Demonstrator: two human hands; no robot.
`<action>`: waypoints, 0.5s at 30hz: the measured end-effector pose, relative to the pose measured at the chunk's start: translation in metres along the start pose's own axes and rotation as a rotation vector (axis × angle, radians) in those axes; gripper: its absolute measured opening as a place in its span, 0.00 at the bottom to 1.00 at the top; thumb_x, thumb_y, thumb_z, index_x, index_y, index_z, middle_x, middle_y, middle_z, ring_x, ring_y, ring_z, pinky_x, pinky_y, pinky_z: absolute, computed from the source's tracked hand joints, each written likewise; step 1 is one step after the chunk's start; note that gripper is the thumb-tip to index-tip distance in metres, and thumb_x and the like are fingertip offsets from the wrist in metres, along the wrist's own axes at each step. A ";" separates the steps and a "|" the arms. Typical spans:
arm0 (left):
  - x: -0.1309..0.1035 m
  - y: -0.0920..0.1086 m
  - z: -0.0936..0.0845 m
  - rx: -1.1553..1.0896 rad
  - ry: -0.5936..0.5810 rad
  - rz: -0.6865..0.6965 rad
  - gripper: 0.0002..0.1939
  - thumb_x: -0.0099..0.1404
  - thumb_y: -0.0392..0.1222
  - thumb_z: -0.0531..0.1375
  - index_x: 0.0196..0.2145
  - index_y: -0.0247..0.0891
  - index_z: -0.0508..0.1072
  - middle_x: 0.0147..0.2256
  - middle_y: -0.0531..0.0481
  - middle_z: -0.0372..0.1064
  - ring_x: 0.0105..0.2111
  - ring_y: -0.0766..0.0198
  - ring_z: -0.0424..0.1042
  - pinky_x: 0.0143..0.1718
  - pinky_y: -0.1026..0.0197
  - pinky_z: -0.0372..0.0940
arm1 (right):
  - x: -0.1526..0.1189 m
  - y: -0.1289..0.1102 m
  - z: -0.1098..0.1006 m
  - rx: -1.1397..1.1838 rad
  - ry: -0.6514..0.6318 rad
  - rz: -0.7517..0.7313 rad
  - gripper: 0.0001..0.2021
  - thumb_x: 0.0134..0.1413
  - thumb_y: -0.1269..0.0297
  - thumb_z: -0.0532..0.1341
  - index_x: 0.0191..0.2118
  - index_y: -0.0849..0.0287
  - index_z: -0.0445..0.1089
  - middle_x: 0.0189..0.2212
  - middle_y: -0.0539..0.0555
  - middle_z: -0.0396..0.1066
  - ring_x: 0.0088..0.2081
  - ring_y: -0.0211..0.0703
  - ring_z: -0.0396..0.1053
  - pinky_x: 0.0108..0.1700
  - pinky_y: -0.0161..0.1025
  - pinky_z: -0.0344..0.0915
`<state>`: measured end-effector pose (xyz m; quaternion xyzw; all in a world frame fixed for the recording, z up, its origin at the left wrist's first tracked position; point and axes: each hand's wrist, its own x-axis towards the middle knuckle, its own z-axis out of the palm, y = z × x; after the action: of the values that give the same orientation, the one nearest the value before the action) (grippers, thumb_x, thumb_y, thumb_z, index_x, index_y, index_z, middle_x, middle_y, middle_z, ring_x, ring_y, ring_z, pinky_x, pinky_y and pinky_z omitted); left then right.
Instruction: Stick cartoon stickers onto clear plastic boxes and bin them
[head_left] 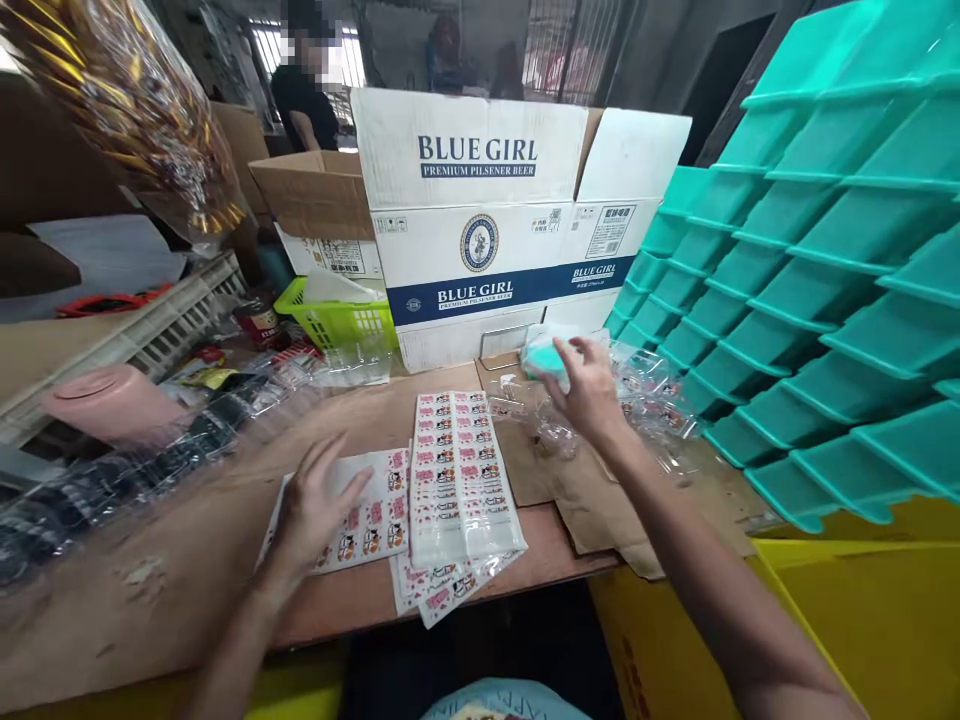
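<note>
Over a white sheet of cartoon stickers (386, 510) on the table's near side, my left hand (311, 510) is open, its fingers apart. Whether it touches the sheet I cannot tell. To its right lies a long stack of sticker sheets (461, 460) printed in pink and orange, with a few loose sheets poking out below. My right hand (589, 392) reaches toward the back of the table, thumb and fingers apart and nothing visible between them. Just beyond it is a teal item (541, 357) partly in clear plastic. Small clear plastic pieces (555, 435) lie beneath and beside this hand.
A white Blue Girl beer carton (480, 240) stands across the back. Stacked teal containers (810, 270) rise at right, above a yellow bin (862, 610). Left are a green basket (341, 320), a pink container (112, 400) and clear packaging (187, 450). A person (304, 100) stands behind.
</note>
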<state>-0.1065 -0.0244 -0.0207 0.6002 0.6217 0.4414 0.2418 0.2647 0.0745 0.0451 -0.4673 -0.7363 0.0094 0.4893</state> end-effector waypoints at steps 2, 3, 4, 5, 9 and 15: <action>0.017 -0.036 -0.025 0.294 -0.043 0.046 0.36 0.54 0.59 0.63 0.56 0.36 0.69 0.60 0.37 0.63 0.62 0.42 0.60 0.65 0.44 0.52 | 0.028 0.035 -0.017 0.003 0.050 -0.026 0.20 0.57 0.53 0.64 0.55 0.48 0.69 0.58 0.59 0.62 0.64 0.69 0.48 0.61 0.75 0.48; 0.024 -0.049 -0.035 0.395 -0.087 0.048 0.37 0.54 0.60 0.63 0.56 0.36 0.69 0.60 0.36 0.63 0.62 0.40 0.60 0.64 0.43 0.52 | 0.040 0.051 -0.025 0.009 0.072 -0.042 0.19 0.55 0.52 0.65 0.51 0.48 0.71 0.58 0.58 0.62 0.65 0.69 0.45 0.60 0.75 0.49; 0.029 -0.059 -0.042 0.473 -0.140 0.043 0.38 0.53 0.60 0.63 0.56 0.36 0.68 0.60 0.35 0.63 0.61 0.39 0.60 0.63 0.43 0.52 | 0.049 0.065 -0.034 0.020 0.093 -0.060 0.17 0.53 0.51 0.66 0.47 0.48 0.73 0.57 0.57 0.63 0.65 0.69 0.45 0.59 0.74 0.51; 0.032 -0.066 -0.048 0.533 -0.187 0.036 0.39 0.51 0.60 0.64 0.56 0.36 0.68 0.59 0.35 0.64 0.61 0.38 0.60 0.61 0.42 0.53 | 0.055 0.077 -0.042 0.036 0.106 -0.082 0.14 0.51 0.50 0.67 0.42 0.48 0.74 0.55 0.56 0.65 0.65 0.68 0.46 0.58 0.74 0.54; 0.038 -0.064 -0.054 0.561 -0.307 -0.028 0.33 0.47 0.59 0.66 0.47 0.37 0.73 0.45 0.41 0.73 0.48 0.44 0.68 0.49 0.50 0.61 | 0.060 0.095 -0.052 0.107 0.103 -0.119 0.09 0.49 0.51 0.69 0.33 0.48 0.74 0.52 0.53 0.68 0.65 0.65 0.49 0.53 0.68 0.62; 0.032 -0.028 -0.053 0.019 -0.270 -0.077 0.18 0.53 0.55 0.67 0.28 0.36 0.73 0.28 0.50 0.69 0.30 0.62 0.66 0.33 0.63 0.61 | 0.015 -0.007 0.014 0.164 -0.116 -0.020 0.19 0.53 0.60 0.68 0.52 0.46 0.73 0.52 0.56 0.72 0.59 0.61 0.64 0.60 0.69 0.57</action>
<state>-0.1711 -0.0039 -0.0108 0.6322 0.6101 0.3410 0.3345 0.2480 0.0868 0.0515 -0.4168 -0.7648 0.0919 0.4826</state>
